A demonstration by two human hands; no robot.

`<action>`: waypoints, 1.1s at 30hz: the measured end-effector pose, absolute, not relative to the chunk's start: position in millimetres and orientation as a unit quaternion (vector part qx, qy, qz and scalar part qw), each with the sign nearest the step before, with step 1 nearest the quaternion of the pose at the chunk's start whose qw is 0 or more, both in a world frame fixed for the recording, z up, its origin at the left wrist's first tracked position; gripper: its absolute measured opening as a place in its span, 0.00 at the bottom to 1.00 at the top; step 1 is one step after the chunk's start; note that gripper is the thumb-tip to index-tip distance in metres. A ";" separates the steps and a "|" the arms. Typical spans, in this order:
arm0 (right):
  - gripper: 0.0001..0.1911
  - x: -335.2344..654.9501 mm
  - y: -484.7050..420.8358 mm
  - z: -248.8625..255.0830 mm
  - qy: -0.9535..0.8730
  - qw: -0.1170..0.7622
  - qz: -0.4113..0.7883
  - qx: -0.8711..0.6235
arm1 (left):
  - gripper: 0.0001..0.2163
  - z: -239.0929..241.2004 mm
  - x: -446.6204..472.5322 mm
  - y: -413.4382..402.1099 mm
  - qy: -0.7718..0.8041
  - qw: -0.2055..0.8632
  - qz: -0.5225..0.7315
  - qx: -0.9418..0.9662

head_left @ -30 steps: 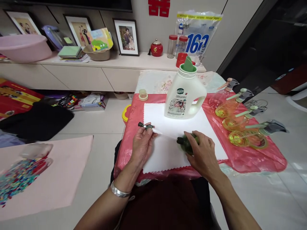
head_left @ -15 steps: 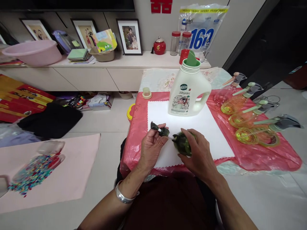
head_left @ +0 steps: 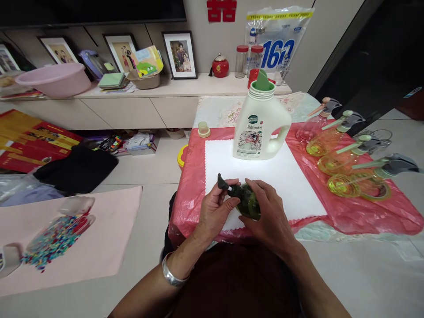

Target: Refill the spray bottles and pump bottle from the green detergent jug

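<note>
My left hand [head_left: 217,210] pinches a dark green pump head [head_left: 228,187] and holds it against the neck of a small dark green bottle [head_left: 249,203]. My right hand [head_left: 270,216] wraps around that bottle, which lies tilted over the white mat [head_left: 285,174] near the table's front edge. The pump's tube is hidden inside the bottle. A big white detergent jug [head_left: 261,126] with an open green spout stands upright at the mat's far side.
Several yellow-tinted spray bottles [head_left: 344,152] lie on the red plastic cover [head_left: 364,207] at the right. A small cap [head_left: 203,129] sits at the table's far left. On the floor to the left lie a pink sheet [head_left: 99,238] with coloured beads and a black bag [head_left: 76,165].
My left hand moved right, sliding the pump's tube fully into the bottle until the pump head met the neck. My right hand kept hold of the bottle.
</note>
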State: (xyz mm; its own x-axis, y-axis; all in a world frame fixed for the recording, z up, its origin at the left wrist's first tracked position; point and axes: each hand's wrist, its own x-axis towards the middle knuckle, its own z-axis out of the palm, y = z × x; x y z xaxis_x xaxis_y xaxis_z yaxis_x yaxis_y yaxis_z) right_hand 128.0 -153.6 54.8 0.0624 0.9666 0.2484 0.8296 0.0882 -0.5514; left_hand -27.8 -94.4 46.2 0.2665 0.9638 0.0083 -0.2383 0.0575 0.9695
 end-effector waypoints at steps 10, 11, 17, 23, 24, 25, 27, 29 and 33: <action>0.47 120.5 -155.9 53.7 -0.669 0.311 0.145 -0.659 | 0.16 52.3 -28.1 -93.9 0.367 0.576 0.529 0.504; 0.47 119.7 -156.4 53.4 -0.668 0.314 0.149 -0.658 | 0.15 53.0 -28.3 -93.5 0.371 0.572 0.531 0.504; 0.49 118.7 -158.6 51.0 -0.658 0.324 0.156 -0.662 | 0.17 52.1 -31.6 -92.5 0.349 0.631 0.502 0.478; 0.46 117.5 -159.6 52.1 -0.652 0.338 0.156 -0.660 | 0.15 52.8 -29.8 -97.5 0.325 0.641 0.498 0.486; 0.46 117.2 -159.7 51.9 -0.652 0.338 0.157 -0.660 | 0.15 54.3 -29.4 -98.1 0.335 0.632 0.501 0.488; 0.46 116.8 -159.8 51.5 -0.652 0.337 0.158 -0.660 | 0.14 56.0 -29.2 -98.3 0.344 0.618 0.506 0.493; 0.46 116.1 -159.8 50.2 -0.653 0.337 0.161 -0.659 | 0.14 59.3 -29.3 -97.9 0.357 0.587 0.513 0.514; 0.46 115.5 -159.9 48.9 -0.652 0.341 0.161 -0.658 | 0.13 61.1 -30.2 -96.9 0.366 0.561 0.514 0.536; 0.49 114.0 -160.2 48.7 -0.642 0.348 0.158 -0.664 | 0.15 58.8 -31.8 -96.1 0.375 0.589 0.497 0.516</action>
State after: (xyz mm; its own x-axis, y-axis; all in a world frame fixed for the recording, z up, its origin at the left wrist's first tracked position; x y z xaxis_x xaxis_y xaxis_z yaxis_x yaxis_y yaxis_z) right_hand 114.0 -160.2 48.7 0.1250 0.9632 0.2378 0.7440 0.0675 -0.6647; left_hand -31.8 -96.1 58.8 0.2252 0.9717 0.0713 -0.1977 -0.0260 0.9799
